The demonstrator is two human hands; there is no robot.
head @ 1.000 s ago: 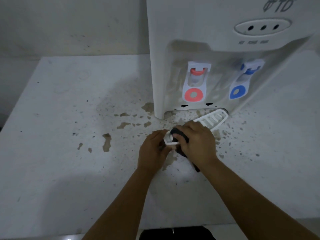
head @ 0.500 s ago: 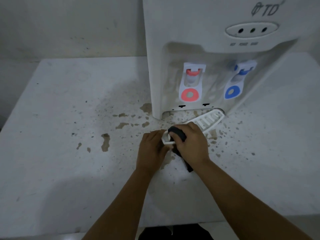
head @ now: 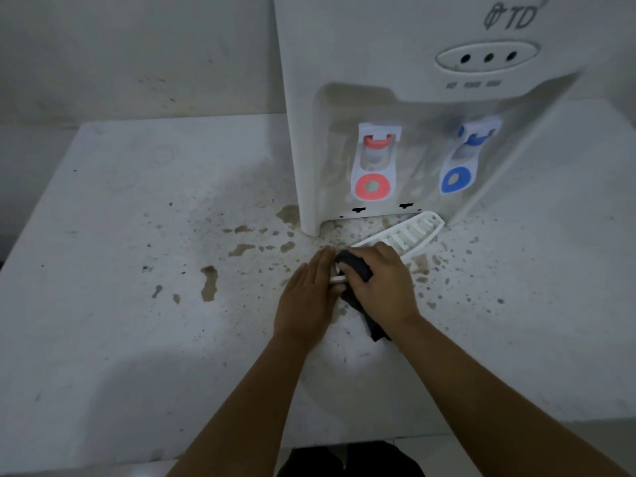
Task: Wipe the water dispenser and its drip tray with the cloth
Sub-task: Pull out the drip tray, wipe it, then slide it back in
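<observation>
A white water dispenser (head: 378, 63) with a red tap and a blue tap stands at the back right of a white counter (head: 120, 304). Its slotted white drip tray (head: 409, 234) lies pulled out on the counter in front, angled toward me. My right hand (head: 382, 284) grips a dark cloth (head: 356, 268) and presses it on the tray's near end; a tail of the cloth hangs below my wrist. My left hand (head: 308, 297) lies with straight fingers against the tray's left end, steadying it.
Brown stains and splashes spot the counter left of and in front of the dispenser, the largest stain (head: 209, 282) at centre left. A pale wall (head: 137, 53) rises behind. The counter's front edge runs just below my forearms.
My left fingers have straightened against the tray's end, where they were curled round it before. My right hand still presses the cloth on the same end of the tray.
</observation>
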